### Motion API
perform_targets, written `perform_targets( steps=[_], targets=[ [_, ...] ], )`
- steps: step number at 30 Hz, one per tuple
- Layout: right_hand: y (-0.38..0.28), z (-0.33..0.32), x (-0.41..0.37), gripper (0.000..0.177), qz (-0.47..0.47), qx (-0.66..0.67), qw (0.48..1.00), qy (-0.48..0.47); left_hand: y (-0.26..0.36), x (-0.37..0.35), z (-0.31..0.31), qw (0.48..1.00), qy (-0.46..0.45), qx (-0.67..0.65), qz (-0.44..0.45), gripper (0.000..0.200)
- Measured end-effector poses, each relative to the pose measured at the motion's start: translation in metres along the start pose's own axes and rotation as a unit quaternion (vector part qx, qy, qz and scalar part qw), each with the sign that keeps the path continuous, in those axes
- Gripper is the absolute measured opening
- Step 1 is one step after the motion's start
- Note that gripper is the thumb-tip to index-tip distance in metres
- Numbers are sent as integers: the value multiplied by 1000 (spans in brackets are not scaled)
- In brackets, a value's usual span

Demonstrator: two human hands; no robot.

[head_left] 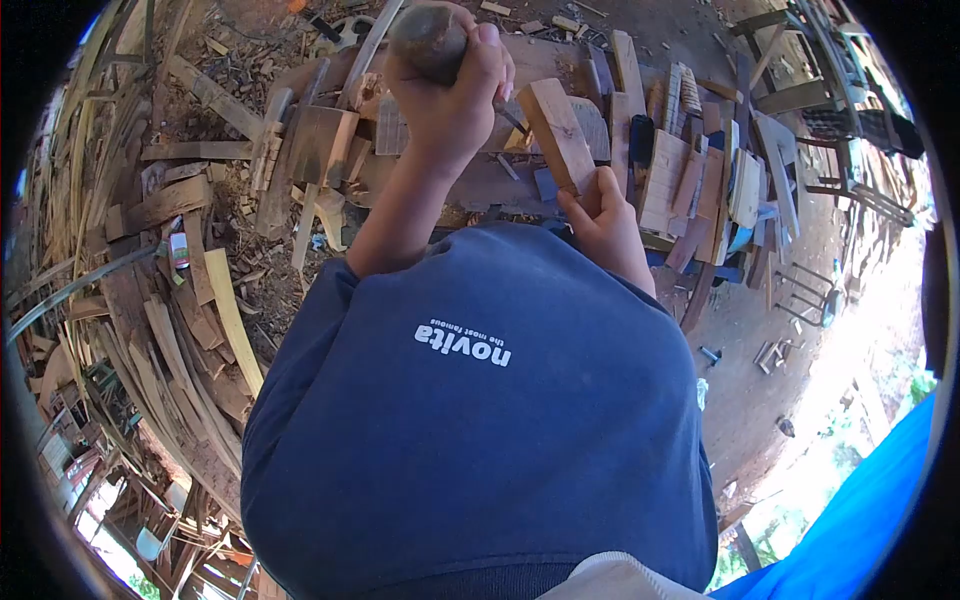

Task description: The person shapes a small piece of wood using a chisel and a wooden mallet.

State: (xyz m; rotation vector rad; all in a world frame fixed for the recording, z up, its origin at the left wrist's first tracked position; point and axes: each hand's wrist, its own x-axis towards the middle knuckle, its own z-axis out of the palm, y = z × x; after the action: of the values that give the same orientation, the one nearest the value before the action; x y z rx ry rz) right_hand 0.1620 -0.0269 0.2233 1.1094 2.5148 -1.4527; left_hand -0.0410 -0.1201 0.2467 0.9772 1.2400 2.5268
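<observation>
My left hand (452, 105) is raised at the top centre, its fingers wrapped around a dark, round-ended tool handle (428, 42). A thin dark shaft (512, 118) shows just right of that hand, pointing toward a wooden block. My right hand (608, 222) grips the near end of this squared wooden block (556, 132), thumb on top. The block slants up and left, its far end beside my left hand. Beneath it lies a wide wooden plank (590, 128). The kind of tool in my left hand I cannot tell.
Stacked wood offcuts (665, 180) lie to the right, near a metal rack (805, 290). Another wood block (325, 140) stands at left. Long boards and strips (165, 340) pile up on the left, with a phone (179, 250) on them. Wood chips litter the ground.
</observation>
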Motion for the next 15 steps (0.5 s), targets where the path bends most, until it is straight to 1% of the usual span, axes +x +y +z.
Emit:
perform_targets(
  steps=[2, 6, 8, 9, 10, 11, 15],
  targets=[
    [-3, -1, 0, 34, 5, 1, 1000, -6, 5, -2, 6, 999, 19, 27, -1, 9],
    [-5, 0, 1, 32, 13, 20, 1000, -12, 17, -8, 22, 999, 21, 26, -10, 9],
    [-9, -3, 0, 31, 16, 18, 1000, -17, 16, -13, 24, 998, 37, 54, 13, 9],
    [-10, -4, -1, 31, 22, 16, 999, -25, 13, -15, 24, 998, 37, 54, 14, 9],
    [-10, -4, -1, 31, 22, 16, 999, -24, 9, -16, 23, 998, 56, 20, 16, 6],
    [-8, -3, -1, 31, 24, 10, 999, -20, 8, -16, 23, 997, 76, -15, 19, 9],
    [-8, -4, -4, 31, 10, 17, 1000, -15, 11, -13, 19, 997, 63, 1, 37, 9]
  ],
)
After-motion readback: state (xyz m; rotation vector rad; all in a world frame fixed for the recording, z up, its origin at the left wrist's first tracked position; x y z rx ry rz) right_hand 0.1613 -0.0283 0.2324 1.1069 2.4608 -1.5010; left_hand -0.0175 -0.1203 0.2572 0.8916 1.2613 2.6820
